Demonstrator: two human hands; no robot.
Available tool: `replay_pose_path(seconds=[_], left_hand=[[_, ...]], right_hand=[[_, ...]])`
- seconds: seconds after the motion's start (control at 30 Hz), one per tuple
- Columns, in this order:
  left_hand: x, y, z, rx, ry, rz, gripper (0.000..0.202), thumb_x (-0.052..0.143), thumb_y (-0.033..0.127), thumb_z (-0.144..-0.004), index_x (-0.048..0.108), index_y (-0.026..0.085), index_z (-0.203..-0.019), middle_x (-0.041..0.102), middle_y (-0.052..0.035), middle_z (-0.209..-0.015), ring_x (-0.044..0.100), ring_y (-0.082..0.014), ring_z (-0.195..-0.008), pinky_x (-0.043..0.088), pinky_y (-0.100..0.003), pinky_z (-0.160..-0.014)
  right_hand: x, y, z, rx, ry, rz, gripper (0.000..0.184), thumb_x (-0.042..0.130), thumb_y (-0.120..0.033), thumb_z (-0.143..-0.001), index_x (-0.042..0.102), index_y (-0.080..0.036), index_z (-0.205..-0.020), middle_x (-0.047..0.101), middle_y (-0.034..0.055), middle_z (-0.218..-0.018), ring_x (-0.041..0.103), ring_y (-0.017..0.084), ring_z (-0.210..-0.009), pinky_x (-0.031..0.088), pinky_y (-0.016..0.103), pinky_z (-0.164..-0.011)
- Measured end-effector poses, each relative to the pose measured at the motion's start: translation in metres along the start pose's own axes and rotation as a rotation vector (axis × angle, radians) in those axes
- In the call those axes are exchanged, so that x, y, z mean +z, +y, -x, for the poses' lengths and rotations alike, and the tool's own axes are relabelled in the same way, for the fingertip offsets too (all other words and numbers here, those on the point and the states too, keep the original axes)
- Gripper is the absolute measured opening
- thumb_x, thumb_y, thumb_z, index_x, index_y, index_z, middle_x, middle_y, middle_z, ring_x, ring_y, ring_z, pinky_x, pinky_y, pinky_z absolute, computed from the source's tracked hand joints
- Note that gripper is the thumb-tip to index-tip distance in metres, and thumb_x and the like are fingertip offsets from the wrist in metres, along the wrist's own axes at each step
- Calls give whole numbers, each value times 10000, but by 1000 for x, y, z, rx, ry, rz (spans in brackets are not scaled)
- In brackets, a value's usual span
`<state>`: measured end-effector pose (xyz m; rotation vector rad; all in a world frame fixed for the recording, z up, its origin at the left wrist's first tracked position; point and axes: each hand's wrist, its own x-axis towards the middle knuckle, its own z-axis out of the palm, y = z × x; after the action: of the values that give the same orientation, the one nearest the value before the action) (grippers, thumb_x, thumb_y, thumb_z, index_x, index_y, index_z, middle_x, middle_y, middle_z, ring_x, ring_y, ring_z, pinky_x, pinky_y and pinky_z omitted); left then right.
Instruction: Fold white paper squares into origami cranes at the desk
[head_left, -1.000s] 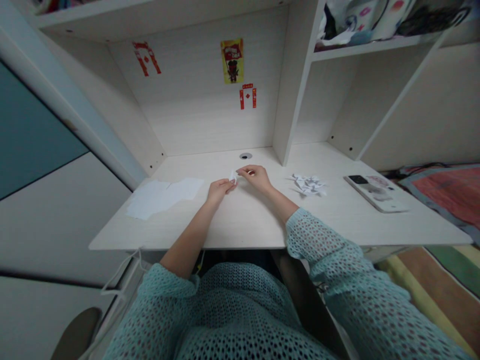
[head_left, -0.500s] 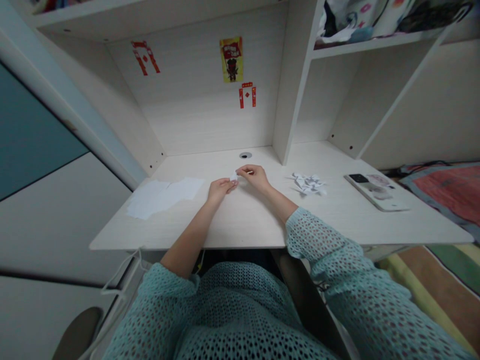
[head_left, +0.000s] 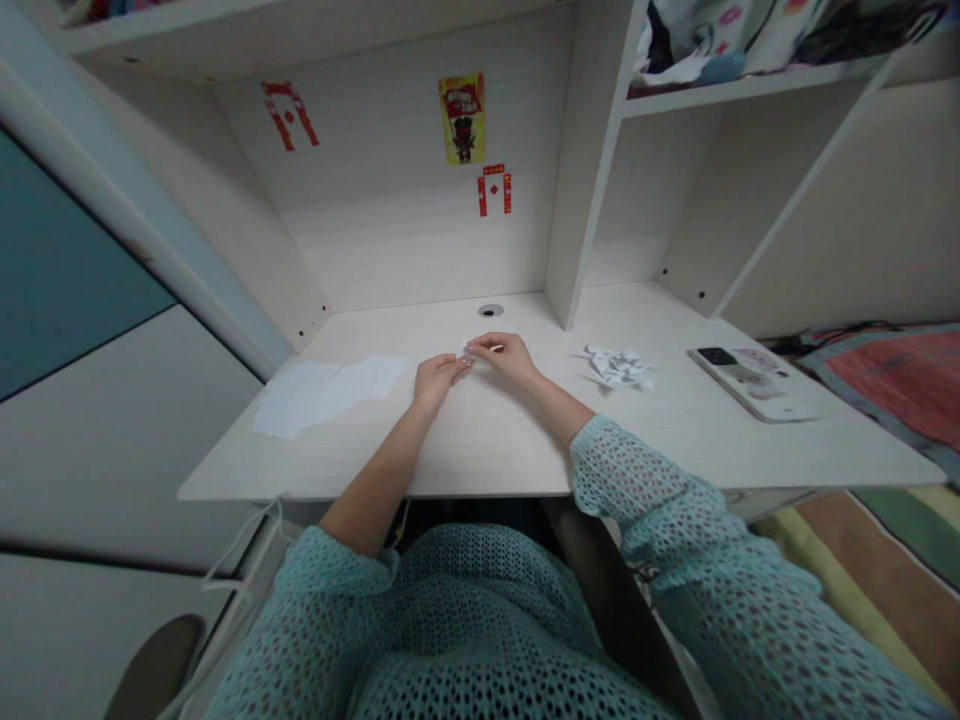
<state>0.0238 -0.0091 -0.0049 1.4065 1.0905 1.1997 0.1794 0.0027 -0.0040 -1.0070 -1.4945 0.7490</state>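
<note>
Above the middle of the white desk (head_left: 480,455), my left hand (head_left: 438,380) and my right hand (head_left: 505,353) meet at the fingertips. Between them a small piece of white paper (head_left: 466,354) is pinched, mostly covered by the fingers. Thumb and forefinger of each hand close on it. To the left of my left hand lie white paper sheets (head_left: 307,395) with uneven edges, flat and overlapping. On the other side, beyond my right forearm, is a loose pile of small folded white paper pieces (head_left: 616,368).
A phone (head_left: 750,384) in a pale case lies at the desk's right. A round cable hole (head_left: 491,311) sits near the back panel. An upright divider (head_left: 592,180) stands behind the paper pile, and shelves with belongings hang above.
My right fingertips have come slightly left and down against my left fingertips. The small paper between them, visible upright before, is now mostly covered.
</note>
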Motion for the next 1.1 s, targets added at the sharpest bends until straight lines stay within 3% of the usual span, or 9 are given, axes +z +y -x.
replay_pose_path(seconds=[0.2,0.5,1.1], left_hand=[[-1,-5,-3,-9,-36,44,375,718,496,-588,672,158,-742,704,-91,-840,636,-165,-748,398,-223,-556],[0,-4,-3,-30,-28,59,378,715,497,-597,669,155,-751,703,-92,-857,646,-179,-785,416,-222,-574],[12,0,2,54,123,228,315,713,429,-615,678,152,-761,695,-73,-835,637,-181,-815,451,-253,-709]], right_hand=[[2,3,1,39,7,-59,259,681,-417,-658,715,-171,-733,715,64,-785,641,180,-740,475,284,-718],[5,-4,4,0,97,72,266,623,-428,-717,716,-180,-735,715,59,-780,626,176,-701,442,271,-627],[17,-11,10,-42,277,91,307,564,-464,-759,674,-182,-708,699,33,-736,612,161,-691,433,270,-636]])
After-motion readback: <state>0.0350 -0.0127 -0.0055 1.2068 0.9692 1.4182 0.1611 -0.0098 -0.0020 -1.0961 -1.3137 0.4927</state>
